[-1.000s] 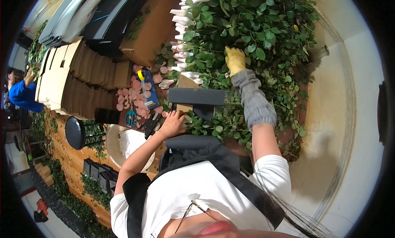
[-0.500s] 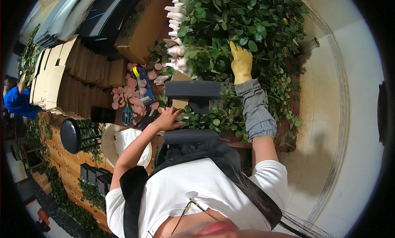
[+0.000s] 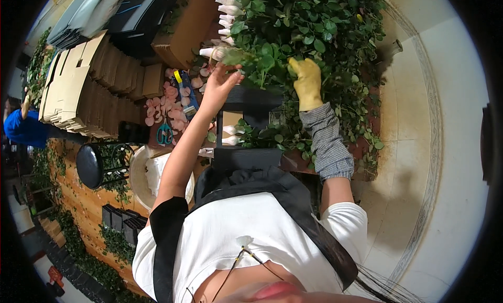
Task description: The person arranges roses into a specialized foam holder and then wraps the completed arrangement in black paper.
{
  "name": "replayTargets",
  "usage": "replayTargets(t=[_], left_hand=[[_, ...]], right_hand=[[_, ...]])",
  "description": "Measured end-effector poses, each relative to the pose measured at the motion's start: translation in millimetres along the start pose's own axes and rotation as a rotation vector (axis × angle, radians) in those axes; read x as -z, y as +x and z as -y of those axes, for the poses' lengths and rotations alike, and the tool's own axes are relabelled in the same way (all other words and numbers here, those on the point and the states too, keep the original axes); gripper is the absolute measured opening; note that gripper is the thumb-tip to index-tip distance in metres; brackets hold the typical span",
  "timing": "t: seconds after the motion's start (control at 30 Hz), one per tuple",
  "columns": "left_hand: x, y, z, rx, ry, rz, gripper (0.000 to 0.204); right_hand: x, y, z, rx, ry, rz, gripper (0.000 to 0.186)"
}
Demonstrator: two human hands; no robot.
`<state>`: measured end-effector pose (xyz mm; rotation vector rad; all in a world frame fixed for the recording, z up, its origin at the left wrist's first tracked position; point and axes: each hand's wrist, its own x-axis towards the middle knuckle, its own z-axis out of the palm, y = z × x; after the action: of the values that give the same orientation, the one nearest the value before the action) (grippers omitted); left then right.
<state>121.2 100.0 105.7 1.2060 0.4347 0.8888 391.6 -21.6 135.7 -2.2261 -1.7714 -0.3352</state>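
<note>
My bare left hand [image 3: 222,85] is raised just below a rose [image 3: 214,53] whose head is wrapped in a pale sleeve. Thumb and fingers are apart, with nothing visible between them. The yellow-gloved right hand [image 3: 307,82] is closed at the stem end of this rose, whose leaves are blurred. Behind it lies a large heap of leafy rose stems [image 3: 314,25], their white-sleeved heads [image 3: 230,10] lined up on the left. Below my hands is a dark ridged holder [image 3: 254,97], where two sleeved rose heads [image 3: 231,139] lie beside a nearer ridged bar [image 3: 247,158].
Pink petals [image 3: 170,101], teal scissors [image 3: 164,134] and a yellow-and-blue tool [image 3: 185,93] lie left of the holder. Stacked cardboard [image 3: 73,88] stands farther left. A whitish tub [image 3: 140,180] and black stool [image 3: 89,167] are below. A person in blue [image 3: 25,127] is at the far left.
My left hand has lifted from the nearer part of the holder and moved up toward the sleeved rose head. The gloved right hand has stayed near its place, its fingers now more curled.
</note>
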Motion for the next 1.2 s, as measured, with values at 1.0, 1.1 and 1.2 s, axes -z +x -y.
replayTargets(t=[1.0, 1.1, 1.2], left_hand=[[-90, -76, -52, -0.317, 0.448, 0.254, 0.036], [-113, -82, -50, -0.346, 0.457, 0.312, 0.038], [-119, -83, -51, -0.417, 0.473, 0.248, 0.038]], right_hand=[[46, -106, 41, -0.875, 1.121, -0.419, 0.032], [34, -141, 3, -0.689, 1.174, -0.514, 0.035], [49, -181, -53, -0.98, 1.69, -0.889, 0.05]])
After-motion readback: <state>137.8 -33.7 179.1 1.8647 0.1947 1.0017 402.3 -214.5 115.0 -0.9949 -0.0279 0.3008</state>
